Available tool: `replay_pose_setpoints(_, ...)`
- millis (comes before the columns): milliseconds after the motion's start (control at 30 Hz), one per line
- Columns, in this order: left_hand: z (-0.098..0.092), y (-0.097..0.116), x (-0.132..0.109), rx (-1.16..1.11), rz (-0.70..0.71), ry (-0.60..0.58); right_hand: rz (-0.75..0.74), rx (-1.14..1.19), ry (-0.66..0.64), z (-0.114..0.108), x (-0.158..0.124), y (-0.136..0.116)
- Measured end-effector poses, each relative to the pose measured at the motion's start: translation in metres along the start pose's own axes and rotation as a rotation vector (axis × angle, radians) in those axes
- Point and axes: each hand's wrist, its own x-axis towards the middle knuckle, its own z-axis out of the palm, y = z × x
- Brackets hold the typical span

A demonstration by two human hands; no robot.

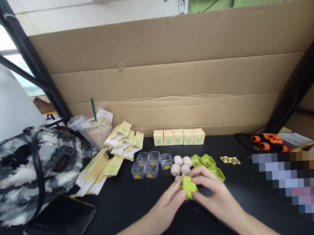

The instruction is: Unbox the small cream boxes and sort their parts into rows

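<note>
Both my hands meet at the front middle of the black table (124, 203). My left hand (167, 204) and my right hand (213, 191) pinch a small lime-green plastic piece (188, 187) from either side. Just behind them lie several pale pink round pieces (181, 164) and three more lime-green pieces (206, 163). Several clear small plastic cups (150, 163) with yellow dots stand to the left of those. A few yellow rings (230, 160) lie to the right.
A row of small cream boxes (179, 136) stands against the cardboard wall (170, 78). Flat folded cream cartons (113, 147) lie at left beside an iced drink in a bag (96, 133). A patterned bag (23, 170), a phone (59, 220) and orange parts (268, 141) sit at the sides.
</note>
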Motion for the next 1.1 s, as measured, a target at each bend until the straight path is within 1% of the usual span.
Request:
replay_pose_setpoints(133,-0.002,0.0,-0.003,-0.019,-0.029,-0.038,-0.032,0.004,-0.031,-0.001,0.0,0.001)
replay_pose_setpoints(333,0.0,-0.002,0.001,-0.223,0.034,-0.083,-0.074,0.02,-0.011,-0.003,0.002,0.002)
replay_pose_setpoints(433,0.0,-0.002,0.003,-0.271,0.072,-0.115,-0.096,0.011,0.014,-0.003,0.002,0.001)
replay_pose_setpoints(500,-0.001,-0.002,0.004,-0.294,0.07,-0.131,-0.094,0.006,0.019,-0.002,0.0,0.0)
replay_pose_setpoints(600,-0.001,-0.005,0.005,-0.3,0.052,-0.095,-0.094,0.005,0.018,-0.001,-0.002,-0.002)
replay_pose_setpoints(767,0.001,-0.008,0.008,-0.328,0.028,-0.015,-0.108,0.016,-0.032,-0.001,0.0,0.0)
replay_pose_setpoints(900,0.002,-0.005,0.007,-0.354,0.007,0.045,-0.158,-0.053,-0.007,-0.003,0.001,0.002)
replay_pose_setpoints(1000,0.002,-0.006,0.007,-0.371,0.039,0.043,-0.255,-0.148,0.001,-0.005,0.001,0.001)
replay_pose_setpoints(1100,0.002,-0.006,0.008,-0.346,0.064,0.012,-0.272,-0.181,0.017,-0.004,0.001,-0.003)
